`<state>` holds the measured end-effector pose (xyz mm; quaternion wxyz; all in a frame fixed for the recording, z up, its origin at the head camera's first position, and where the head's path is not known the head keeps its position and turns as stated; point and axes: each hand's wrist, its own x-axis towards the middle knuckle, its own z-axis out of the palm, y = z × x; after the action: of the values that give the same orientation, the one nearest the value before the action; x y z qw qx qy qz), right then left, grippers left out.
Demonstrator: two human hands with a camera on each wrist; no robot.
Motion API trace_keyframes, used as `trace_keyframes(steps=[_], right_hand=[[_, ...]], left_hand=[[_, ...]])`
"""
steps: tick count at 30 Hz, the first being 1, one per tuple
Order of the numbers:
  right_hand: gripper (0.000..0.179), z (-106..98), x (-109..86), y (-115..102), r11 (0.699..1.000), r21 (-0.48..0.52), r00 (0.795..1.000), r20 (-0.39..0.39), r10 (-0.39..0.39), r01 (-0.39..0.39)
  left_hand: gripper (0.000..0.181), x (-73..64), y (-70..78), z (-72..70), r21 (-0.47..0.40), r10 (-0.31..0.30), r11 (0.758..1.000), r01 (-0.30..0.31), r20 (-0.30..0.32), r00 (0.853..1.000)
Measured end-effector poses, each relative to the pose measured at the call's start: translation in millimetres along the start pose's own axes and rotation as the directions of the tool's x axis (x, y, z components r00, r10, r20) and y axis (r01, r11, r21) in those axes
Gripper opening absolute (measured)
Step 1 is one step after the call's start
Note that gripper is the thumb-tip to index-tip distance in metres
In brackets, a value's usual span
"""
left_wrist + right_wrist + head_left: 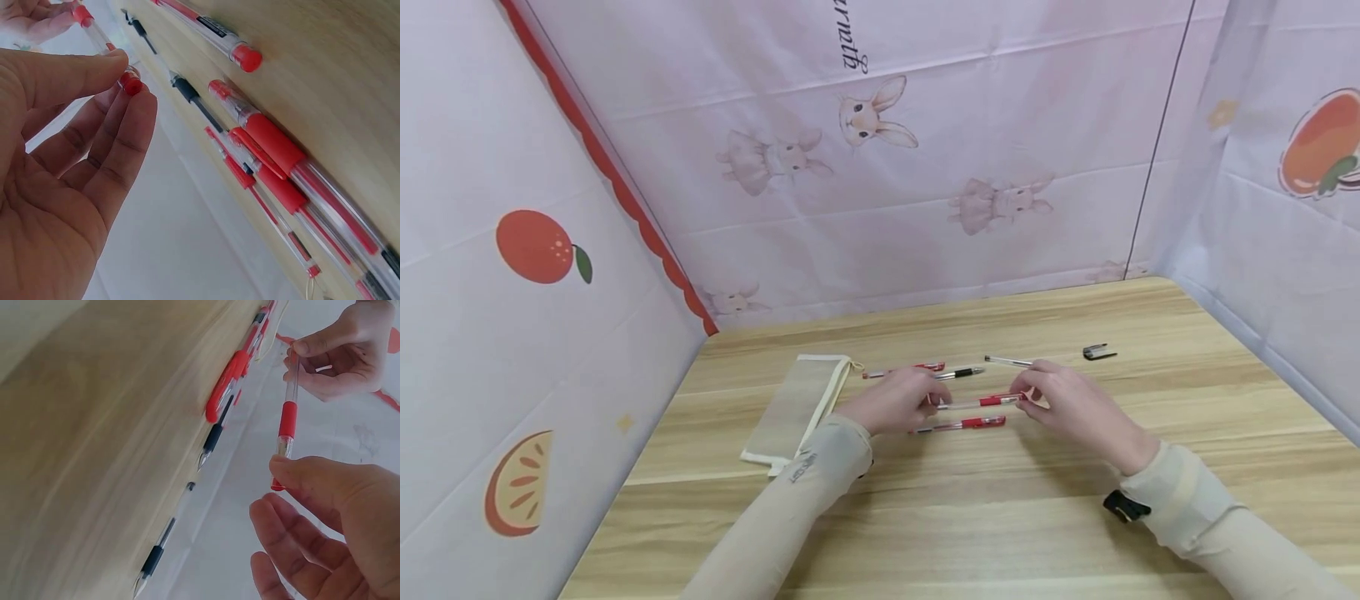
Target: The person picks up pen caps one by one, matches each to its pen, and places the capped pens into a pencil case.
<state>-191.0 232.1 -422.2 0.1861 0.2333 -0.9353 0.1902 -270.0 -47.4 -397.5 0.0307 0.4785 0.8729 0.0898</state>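
Observation:
A clear pen with a red grip is held level over the table between both hands. My left hand pinches its rear end between thumb and fingers; in the left wrist view the red end plug peeks out. My right hand pinches the other end, where a small red end shows below the thumb in the right wrist view. Just in front lies another red gel pen. Behind the left hand are a further red pen and a black-grip pen.
A pale mesh zip pouch lies flat left of the left hand. Another pen lies partly behind the right hand. Black pen caps rest farther right on the wooden table. Printed cloth walls surround the table.

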Motion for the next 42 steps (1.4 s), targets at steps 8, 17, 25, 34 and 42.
trace_keyframes(steps=[8, 17, 25, 34, 42], right_hand=[[0.015, -7.5, -5.6, 9.6, 0.998, -0.018, 0.999, 0.004, 0.054, -0.054], [0.014, -12.2, -11.0, 20.6, 0.995, -0.027, 0.994, 0.043, 0.100, -0.099], [0.013, -15.1, -14.4, 28.4, 0.993, -0.029, 0.992, 0.039, 0.120, -0.118], [0.013, -18.1, -15.3, 33.9, 0.988, -0.017, 0.986, 0.056, 0.157, -0.157], [0.016, -19.2, -16.6, 39.5, 0.984, 0.001, 0.982, 0.064, 0.175, -0.176]], left_hand=[[0.020, 14.9, 1.6, 3.5, 0.006, -0.023, 1.000, 0.023, 0.047, 0.999], [0.029, 25.3, 0.5, 9.9, 0.004, -0.081, 0.997, 0.081, 0.095, 0.992], [0.030, 33.5, 5.0, 10.6, -0.001, -0.126, 0.992, 0.128, 0.141, 0.982], [0.027, 41.5, 7.0, 12.9, -0.012, -0.131, 0.991, 0.135, 0.152, 0.980], [0.027, 34.6, -0.7, 5.5, -0.052, -0.125, 0.990, 0.129, 0.081, 0.989]])
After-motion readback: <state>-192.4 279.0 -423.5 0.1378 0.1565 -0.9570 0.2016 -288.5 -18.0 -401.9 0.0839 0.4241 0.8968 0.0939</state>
